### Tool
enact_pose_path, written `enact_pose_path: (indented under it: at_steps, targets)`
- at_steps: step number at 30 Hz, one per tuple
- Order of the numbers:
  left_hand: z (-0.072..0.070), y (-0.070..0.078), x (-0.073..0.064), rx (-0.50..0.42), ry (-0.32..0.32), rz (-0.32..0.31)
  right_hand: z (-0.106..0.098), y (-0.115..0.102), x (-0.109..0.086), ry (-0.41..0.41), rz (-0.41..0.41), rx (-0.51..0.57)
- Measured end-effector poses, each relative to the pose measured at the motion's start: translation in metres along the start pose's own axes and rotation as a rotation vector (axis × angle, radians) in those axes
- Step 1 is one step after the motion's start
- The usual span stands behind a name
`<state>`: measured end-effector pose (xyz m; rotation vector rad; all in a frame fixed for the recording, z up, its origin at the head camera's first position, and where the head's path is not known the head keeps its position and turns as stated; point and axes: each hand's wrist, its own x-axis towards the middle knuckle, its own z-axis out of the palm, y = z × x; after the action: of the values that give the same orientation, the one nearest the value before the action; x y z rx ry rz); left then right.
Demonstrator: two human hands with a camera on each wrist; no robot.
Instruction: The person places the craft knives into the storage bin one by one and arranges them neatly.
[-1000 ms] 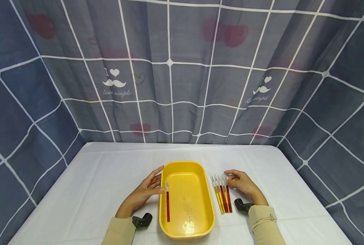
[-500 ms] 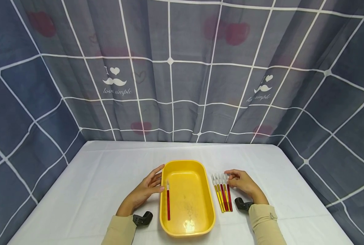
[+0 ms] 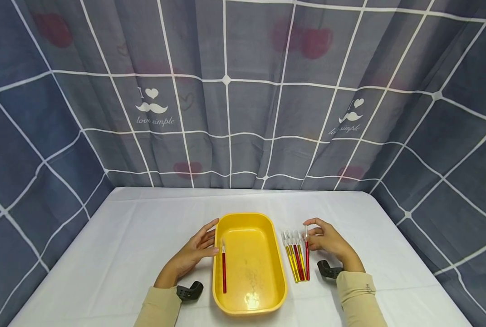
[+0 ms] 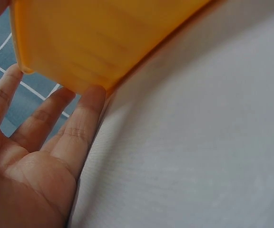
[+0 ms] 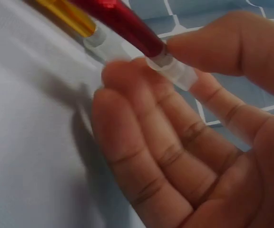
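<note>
My right hand (image 3: 327,240) pinches a red-handled craft knife (image 3: 307,260) by its clear-capped end, between thumb and fingers. In the right wrist view the red knife's cap (image 5: 175,73) shows between thumb and fingertips. Just left of it, several yellow and red capped craft knives (image 3: 295,261) lie side by side on the white cloth. My left hand (image 3: 193,254) rests against the yellow tray (image 3: 281,272), thumb at the left rim, fingertips touching the outer wall in the left wrist view. Inside the tray, along its left side, lies one red craft knife (image 3: 224,272).
A white cloth (image 3: 144,236) covers the table. Dark grey checked curtains (image 3: 247,113) hang behind it and on both sides. Each wrist carries a black camera mount, such as the right one (image 3: 329,270).
My right hand has moved slightly right, drawing the rightmost red craft knife away from the row and turning it more upright in view. The left hand and tray stay in place.
</note>
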<state>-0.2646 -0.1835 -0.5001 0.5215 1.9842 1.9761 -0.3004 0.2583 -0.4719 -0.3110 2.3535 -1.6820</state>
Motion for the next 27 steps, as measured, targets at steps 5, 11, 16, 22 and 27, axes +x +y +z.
enact_pose_path:
  at_steps: [5, 11, 16, 22, 27]
  targets:
    - [0.0, 0.001, 0.0, -0.005, 0.002, -0.008, -0.002, -0.004, 0.002, 0.015, -0.039, 0.009]
    - [-0.001, 0.0, 0.0, -0.008, -0.003, 0.002, -0.005, -0.008, 0.003, 0.016, -0.099, -0.005]
    - [-0.001, -0.002, 0.001, -0.011, -0.01, 0.003, -0.005, -0.012, 0.002, 0.015, -0.118, -0.02]
    - [-0.001, -0.002, 0.002, -0.015, -0.005, -0.007, -0.002, -0.02, 0.001, 0.007, -0.118, -0.029]
    - [-0.001, -0.001, 0.001, -0.013, 0.001, -0.008, 0.001, -0.028, 0.0, -0.015, -0.121, -0.025]
